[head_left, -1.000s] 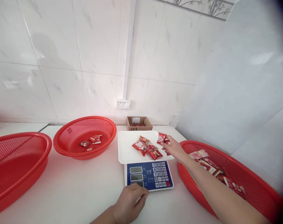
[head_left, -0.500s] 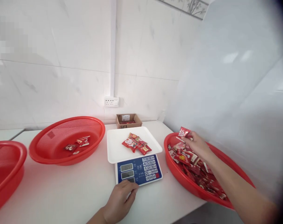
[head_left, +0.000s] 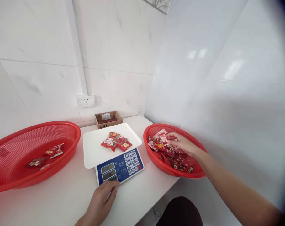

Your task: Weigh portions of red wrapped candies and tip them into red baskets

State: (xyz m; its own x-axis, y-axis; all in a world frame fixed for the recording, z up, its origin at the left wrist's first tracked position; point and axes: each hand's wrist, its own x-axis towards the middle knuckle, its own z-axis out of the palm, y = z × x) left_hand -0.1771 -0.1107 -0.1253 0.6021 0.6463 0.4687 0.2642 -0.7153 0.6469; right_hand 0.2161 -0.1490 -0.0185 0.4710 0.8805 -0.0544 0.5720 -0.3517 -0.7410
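Observation:
My right hand (head_left: 181,142) is inside the right-hand red basket (head_left: 166,171), its fingertips closed on a small red-and-pink snack packet (head_left: 164,138). Many similar wrapped packets lie heaped below it. On the front edge of the blue-and-white digital scale (head_left: 120,168) rests my left hand (head_left: 101,199), fingers curled and thumb drawn in, with nothing seen in it. The scale's white tray (head_left: 94,150) carries several red snack packets (head_left: 116,142) in a small overlapping pile. Its lower display is partly covered by my left fingers.
A wide red basket (head_left: 50,174) at the left holds a few packets (head_left: 53,151). Behind the scale stands a small open cardboard box (head_left: 109,121) with red items inside. A wall socket (head_left: 86,101) is above the white table (head_left: 62,202). Walls border the back and right.
The view has turned to the right. My right hand has lowered from the basket's far rim, where it held up a packet, onto the heap. My left hand stays at the scale's edge.

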